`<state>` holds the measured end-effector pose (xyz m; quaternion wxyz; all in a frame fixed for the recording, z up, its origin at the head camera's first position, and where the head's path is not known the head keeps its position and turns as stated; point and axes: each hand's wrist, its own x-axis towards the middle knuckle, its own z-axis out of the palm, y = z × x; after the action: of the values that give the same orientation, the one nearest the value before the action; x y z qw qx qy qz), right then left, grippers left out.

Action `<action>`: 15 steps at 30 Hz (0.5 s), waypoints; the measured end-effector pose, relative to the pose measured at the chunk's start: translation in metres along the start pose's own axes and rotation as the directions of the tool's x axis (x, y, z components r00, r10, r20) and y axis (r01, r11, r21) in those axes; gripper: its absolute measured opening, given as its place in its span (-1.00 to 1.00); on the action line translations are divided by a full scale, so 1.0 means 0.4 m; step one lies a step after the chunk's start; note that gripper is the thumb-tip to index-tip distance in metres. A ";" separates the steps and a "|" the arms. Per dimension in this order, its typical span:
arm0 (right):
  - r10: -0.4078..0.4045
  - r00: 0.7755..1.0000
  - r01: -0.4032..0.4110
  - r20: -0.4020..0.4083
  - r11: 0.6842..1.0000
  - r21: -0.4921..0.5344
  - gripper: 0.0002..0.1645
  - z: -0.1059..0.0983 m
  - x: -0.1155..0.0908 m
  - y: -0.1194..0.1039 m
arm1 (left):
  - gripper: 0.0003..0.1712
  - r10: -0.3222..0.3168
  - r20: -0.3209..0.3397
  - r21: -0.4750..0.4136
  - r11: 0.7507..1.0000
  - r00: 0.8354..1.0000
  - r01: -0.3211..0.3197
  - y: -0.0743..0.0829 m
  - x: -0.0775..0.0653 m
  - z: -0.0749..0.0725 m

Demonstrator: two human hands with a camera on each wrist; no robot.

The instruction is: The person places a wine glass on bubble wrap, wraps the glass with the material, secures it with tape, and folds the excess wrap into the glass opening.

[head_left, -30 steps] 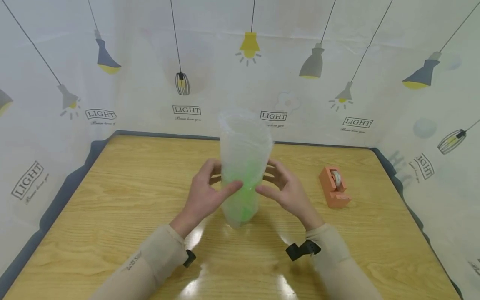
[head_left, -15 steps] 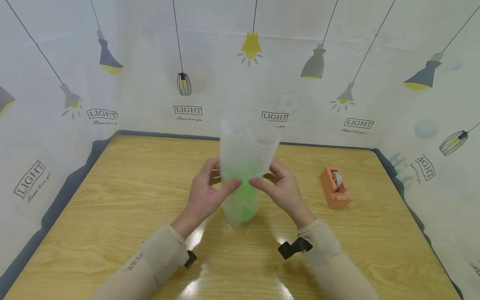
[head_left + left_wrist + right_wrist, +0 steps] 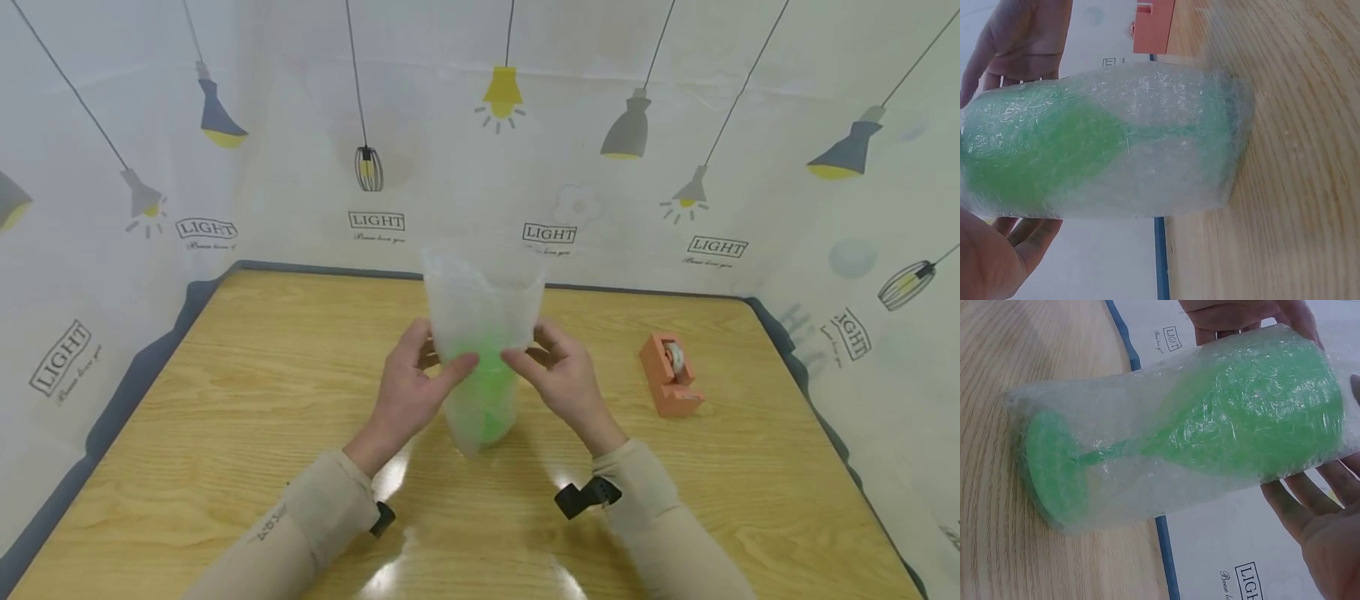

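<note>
A green wine glass [image 3: 1260,419] stands upright on the table inside a sleeve of clear bubble wrap [image 3: 487,308]. Its bowl, thin stem and round foot show through the plastic in the right wrist view. My left hand [image 3: 408,379] holds the wrapped bowl from the left, thumb across the front and fingers behind. From the other side my right hand [image 3: 570,383] grips it likewise, thumb tip close to the left thumb. Above the bowl, the loose top of the wrap rises past my hands, with a dip in its front edge. The wrap partly hides the far fingers.
An orange tape dispenser [image 3: 670,375] with a roll of tape sits on the wooden table [image 3: 300,358] to the right. A white curtain [image 3: 450,108] printed with lamps surrounds the table's back and sides.
My right hand has moved inward, bringing its thumb closer to the left one. The wrap's upper part has shifted and its top edge sits lower. The glass stays in place.
</note>
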<state>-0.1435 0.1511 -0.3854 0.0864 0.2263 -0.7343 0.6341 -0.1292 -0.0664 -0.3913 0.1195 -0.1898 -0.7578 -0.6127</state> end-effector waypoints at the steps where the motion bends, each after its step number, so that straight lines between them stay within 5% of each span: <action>1: 0.003 1.000 -0.003 -0.012 1.000 0.009 -0.52 0.001 -0.001 0.000 | -0.49 -0.002 -0.003 -0.001 1.000 1.000 0.002 0.000 0.000 0.000; 10: 0.063 0.990 -0.063 -0.125 0.998 0.001 -0.68 0.016 0.001 -0.013 | -0.57 -0.002 -0.033 -0.023 1.000 0.999 0.002 0.002 0.000 0.008; 15: 0.050 0.991 -0.050 -0.123 0.999 0.004 -0.65 0.021 -0.001 -0.013 | -0.59 -0.009 -0.050 -0.037 0.999 0.999 0.007 0.004 -0.002 0.012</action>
<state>-0.1396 0.1424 -0.3824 0.1154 0.1683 -0.7329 0.6490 -0.1274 -0.0617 -0.3914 0.1326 -0.1736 -0.7440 -0.6315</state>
